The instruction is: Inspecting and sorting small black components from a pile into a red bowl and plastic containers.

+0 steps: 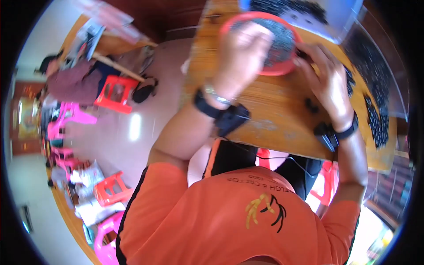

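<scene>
A red round basin [289,67] full of tiny dark grey pieces [282,42] stands on a wooden table. My left hand [245,51] is over the basin's left side, smeared by motion; its fingertips are hidden, so I cannot tell what it holds. At the basin's right rim, my right hand [324,70] has its thumb and forefinger pinched together on a small black piece [301,54], too small to name exactly. Each wrist wears a black band with a dark box-shaped device [233,120] attached.
Beyond the basin is a pale blue tray [340,20] of black pieces. More black strips [375,119] lie in rows along the table's right side. A few small dark pieces [311,105] sit near my right wrist. At left, a seated person [77,84], red stools [115,93] and pink chairs.
</scene>
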A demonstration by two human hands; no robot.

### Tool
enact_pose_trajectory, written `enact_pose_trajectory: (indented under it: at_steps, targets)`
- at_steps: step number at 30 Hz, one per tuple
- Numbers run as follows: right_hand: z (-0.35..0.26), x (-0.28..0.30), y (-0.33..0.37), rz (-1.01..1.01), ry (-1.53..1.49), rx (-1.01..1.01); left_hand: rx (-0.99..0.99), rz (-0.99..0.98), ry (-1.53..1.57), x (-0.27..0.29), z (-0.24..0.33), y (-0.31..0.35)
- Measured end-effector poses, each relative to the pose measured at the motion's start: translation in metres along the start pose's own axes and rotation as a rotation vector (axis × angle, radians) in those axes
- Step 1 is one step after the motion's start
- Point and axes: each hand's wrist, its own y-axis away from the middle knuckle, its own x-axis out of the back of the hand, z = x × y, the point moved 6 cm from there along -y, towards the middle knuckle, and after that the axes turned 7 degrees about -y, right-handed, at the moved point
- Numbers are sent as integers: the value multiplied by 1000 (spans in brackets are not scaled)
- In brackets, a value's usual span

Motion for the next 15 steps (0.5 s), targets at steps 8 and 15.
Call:
enact_pose_trajectory:
  at_steps: [8, 15]
  targets:
    - [16, 2, -3, 87, -55, 104, 205, -90, -83, 11, -20, -17]
    - [-15, 9, 9, 90, -83, 277, 371, -379, 99, -28, 1, 16]
